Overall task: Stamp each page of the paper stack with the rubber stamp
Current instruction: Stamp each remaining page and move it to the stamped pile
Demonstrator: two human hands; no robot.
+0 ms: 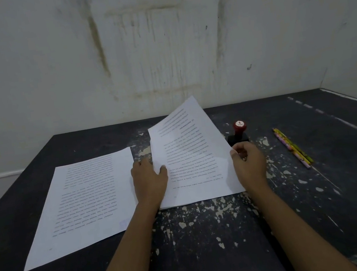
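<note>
Desk (209, 234): a dark top with many pale chips in the paint, set against a stained white wall (160, 46).
Paper stack (204, 197): lies flat in the middle of the desk; every place below is given from it.
Top page (189, 152): printed text facing the camera, its near edge on the paper stack, its far end raised and curling up toward the wall.
Left hand (149, 180): at the left edge of the paper stack, grip closed on the left edge of the top page, thumb on the printed face and fingers behind it.
Right hand (249, 164): at the right edge of the paper stack, grip pinched on the right edge of the top page, fingers curled.
Loose page (84, 203): flat on the desk just left of the paper stack, apart from it; a faint mark near its near right corner may be a stamp print, too pale to tell.
Rubber stamp (239, 132): upright on the desk just beyond the right far side of the paper stack, behind the right hand, red knob over a black base, untouched.
Pencils (293, 148): a few lie together on the desk, well to the right of the paper stack.
</note>
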